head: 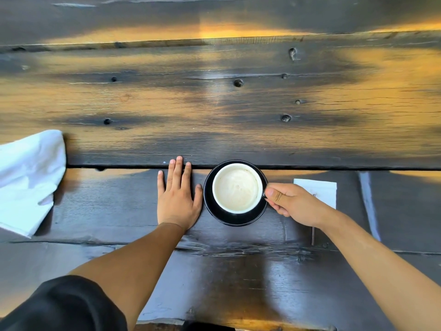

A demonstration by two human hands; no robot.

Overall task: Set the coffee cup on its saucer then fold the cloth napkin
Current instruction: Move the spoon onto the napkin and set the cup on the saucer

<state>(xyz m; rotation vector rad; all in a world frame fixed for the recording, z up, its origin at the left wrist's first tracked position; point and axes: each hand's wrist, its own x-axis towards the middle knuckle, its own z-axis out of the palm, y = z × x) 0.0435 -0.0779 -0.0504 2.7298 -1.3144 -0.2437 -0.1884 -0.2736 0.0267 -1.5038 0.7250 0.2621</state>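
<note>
On the near plank of the dark wooden table (pixel 238 103): one coffee cup (pixel 237 188), white inside, filled with pale foamy coffee, standing on its black saucer (pixel 235 218). Right hand (pixel 290 203) at the cup's right side, thumb and curled fingers pinching the handle. Left hand (pixel 177 195) just left of the saucer, palm down, fingers straight, flat on the wood. White cloth napkin (pixel 27 177), rumpled, well apart at far left edge. Small white paper (pixel 321 189) behind the right hand.
</note>
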